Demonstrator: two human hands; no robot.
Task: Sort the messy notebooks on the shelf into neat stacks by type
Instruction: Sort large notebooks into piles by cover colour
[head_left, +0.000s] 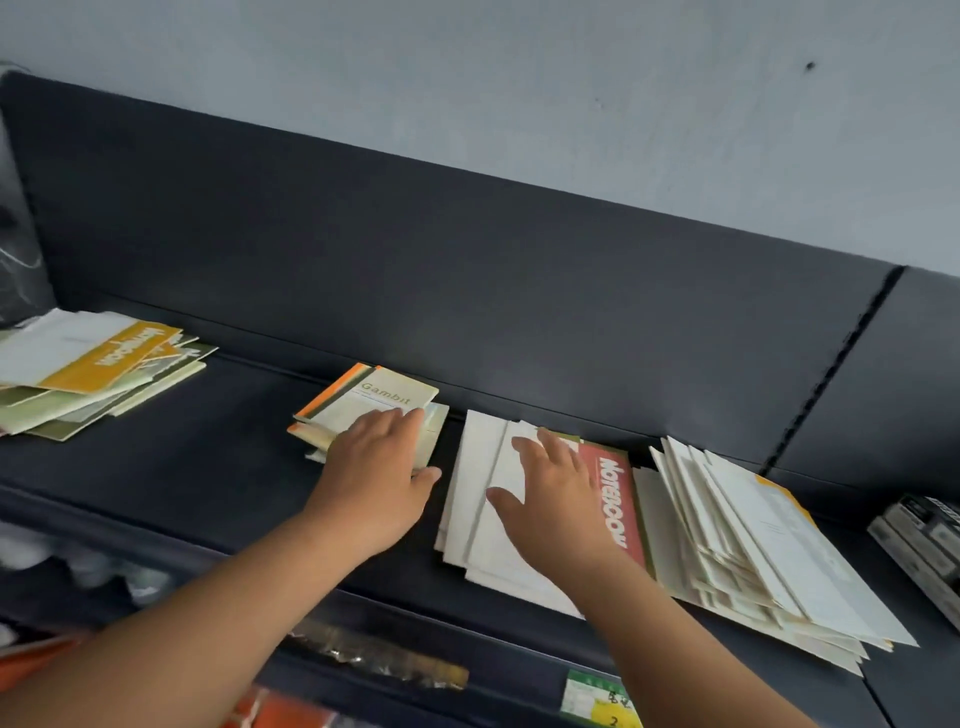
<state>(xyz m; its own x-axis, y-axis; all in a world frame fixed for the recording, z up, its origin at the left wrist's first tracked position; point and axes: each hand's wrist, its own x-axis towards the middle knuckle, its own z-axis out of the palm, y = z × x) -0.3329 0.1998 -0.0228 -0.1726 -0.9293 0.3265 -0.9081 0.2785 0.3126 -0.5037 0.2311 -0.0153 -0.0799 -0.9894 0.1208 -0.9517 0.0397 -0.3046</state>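
Cream "Gambit" notebook stack (384, 402) sits under the flat, open-fingered left hand (374, 467); right hand (561, 499) lies spread on white notebooks (472, 467) beside a red "Notebook" cover (615, 499).

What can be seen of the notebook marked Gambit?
The Gambit notebook tops a small uneven stack on the dark shelf, near its back. Closed and flat, skewed to the shelf edge, it has a pale cream card-like cover, green lettering and a darker spine strip. The left hand rests flat-fingered on its near half; an orange-edged notebook shows beneath.
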